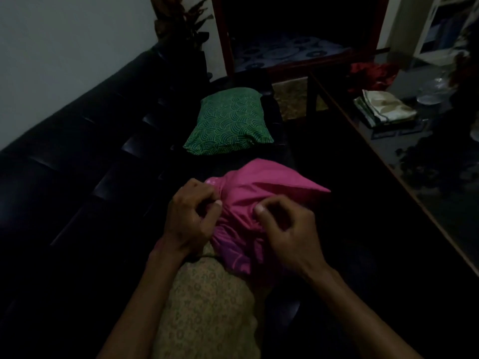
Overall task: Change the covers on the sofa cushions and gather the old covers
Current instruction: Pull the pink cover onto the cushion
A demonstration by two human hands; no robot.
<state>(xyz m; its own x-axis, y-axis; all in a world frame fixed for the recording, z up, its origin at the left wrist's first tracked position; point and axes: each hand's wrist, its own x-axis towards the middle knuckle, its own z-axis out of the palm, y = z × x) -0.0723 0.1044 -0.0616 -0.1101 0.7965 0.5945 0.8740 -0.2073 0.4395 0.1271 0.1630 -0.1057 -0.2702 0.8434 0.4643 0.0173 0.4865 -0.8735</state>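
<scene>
A cushion point(207, 307) with a pale patterned fabric lies lengthwise on the black sofa point(77, 177), its near end bare. A pink cover point(261, 187) is bunched over its far end. My left hand point(189, 218) pinches the gathered pink fabric on the left side. On the right side my right hand point(287, 229) grips the same bunched edge. Further along the seat lies a second cushion in a green wave-patterned cover point(228, 123).
A dark glass-topped table point(414, 182) runs along the right, carrying folded pale cloth point(386, 107), a red crumpled cloth point(373, 73) and glassware point(435, 89). A plant point(181, 24) stands past the sofa's far end. The room is dim.
</scene>
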